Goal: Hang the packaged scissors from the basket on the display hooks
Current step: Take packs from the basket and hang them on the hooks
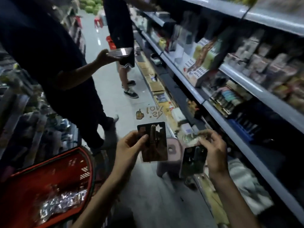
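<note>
Holding entry, shop aisle, all places given from the red basket (88, 162).

- Left hand (130, 145): raised just right of the basket and above its rim. The grip is pinching a dark scissors card (154, 145), thumb on the face, fingers behind. The card stands nearly upright, with a star-shaped cut-out near its top and a closed pair of scissors down its middle.
- Right hand (212, 150): farther right of the basket than the left hand, at about the same height. The grip is curled over the top edge of a second scissors card (192, 162), which hangs below the fingers, tilted and blurred. The two cards are near each other but apart.
- Basket contents: shiny foil-like packets (62, 204) lie on its bottom; too blurred to tell what they hold.
- Pink stool (172, 150): on the floor (148, 186) right of the basket, seen between and behind the two cards.
- Shelving (213, 104): a long stocked run along the aisle's far right side, well away from the basket.
- Bystander in dark clothes (49, 55): standing just beyond the basket, holding a phone (120, 52) flat in one hand.
- Second person (121, 30): farther up the aisle from the basket, beside the shelving.
</note>
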A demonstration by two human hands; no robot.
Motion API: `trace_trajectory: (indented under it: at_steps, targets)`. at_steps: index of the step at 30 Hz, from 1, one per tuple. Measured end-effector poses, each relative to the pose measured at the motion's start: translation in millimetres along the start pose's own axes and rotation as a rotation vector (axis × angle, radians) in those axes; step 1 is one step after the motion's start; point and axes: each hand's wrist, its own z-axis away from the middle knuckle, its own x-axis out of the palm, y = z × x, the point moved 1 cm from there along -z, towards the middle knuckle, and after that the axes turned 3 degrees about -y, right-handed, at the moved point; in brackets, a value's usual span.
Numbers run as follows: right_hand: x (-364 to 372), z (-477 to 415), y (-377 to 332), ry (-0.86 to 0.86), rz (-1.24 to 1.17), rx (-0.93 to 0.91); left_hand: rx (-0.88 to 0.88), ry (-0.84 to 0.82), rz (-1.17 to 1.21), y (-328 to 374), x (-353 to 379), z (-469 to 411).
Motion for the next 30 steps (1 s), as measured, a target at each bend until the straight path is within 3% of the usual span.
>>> trace_trajectory:
  at_steps: [5, 10, 15, 20, 25, 30]
  targets:
    - [-115.6, 21.3, 8.7, 0.212, 0.050, 0.067, -0.045, -0.186, 0.028, 4.4, 117.5, 32.3]
    - [-221.0, 55.8, 7.8, 0.195, 0.016, 0.098, -0.038, -0.380, 0.013, 5.6, 227.8, 76.7]
    - [-302.1, 99.4, -9.7, 0.309, 0.056, 0.030, 0.037, -0.620, -0.039, 5.2, 314.3, 115.4]
    - [-349.2, 142.3, -29.2, 0.408, 0.086, -0.048, -0.010, -0.884, -0.015, 8.7, 376.5, 145.4]
    - [-383.2, 180.1, -30.5, 0.696, 0.257, -0.070, -0.032, -1.092, -0.007, 16.6, 421.0, 176.7]
    - [-403.9, 230.4, -36.5, 0.884, 0.224, -0.020, -0.057, -1.342, 0.047, 22.6, 452.1, 208.9]
